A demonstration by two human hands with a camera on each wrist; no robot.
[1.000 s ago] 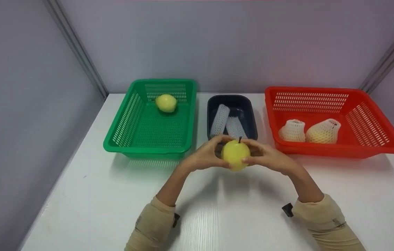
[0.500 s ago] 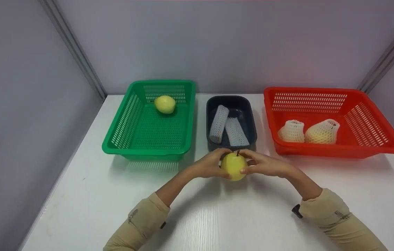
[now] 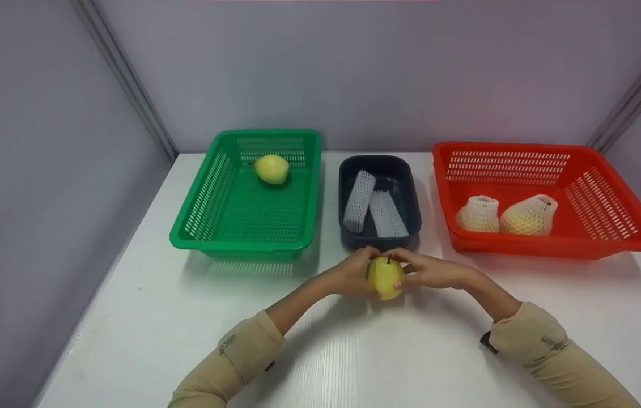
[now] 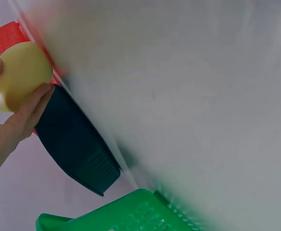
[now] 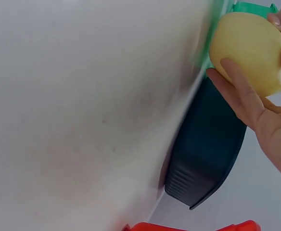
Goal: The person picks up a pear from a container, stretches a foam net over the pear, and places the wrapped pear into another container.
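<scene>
Between both hands, in front of the dark blue tub (image 3: 397, 187), is a yellow pear (image 3: 386, 279) with its dark stem up. My left hand (image 3: 354, 275) grips the pear's left side, thumb toward me and fingers round the far side. From the right, my right hand (image 3: 428, 271) holds it the same way. Both wrist views show the pear's smooth, bare skin, with fingers under the pear (image 5: 246, 48) and clear of the tabletop. Two white foam net sleeves lie in the tub: a rolled one (image 3: 360, 201) and a flatter one (image 3: 389, 215).
At the left stands a green basket (image 3: 258, 221) with one bare pear (image 3: 272, 169) inside. A red basket (image 3: 552, 246) on the right holds two net-wrapped pears, one (image 3: 478, 214) beside the other (image 3: 530, 215). Walls close off the back and sides of the white table (image 3: 144, 328).
Both hands have brought the pear toward me and lower, away from the tub's front rim, so the sleeves show fully. The grip on the pear stays two-handed.
</scene>
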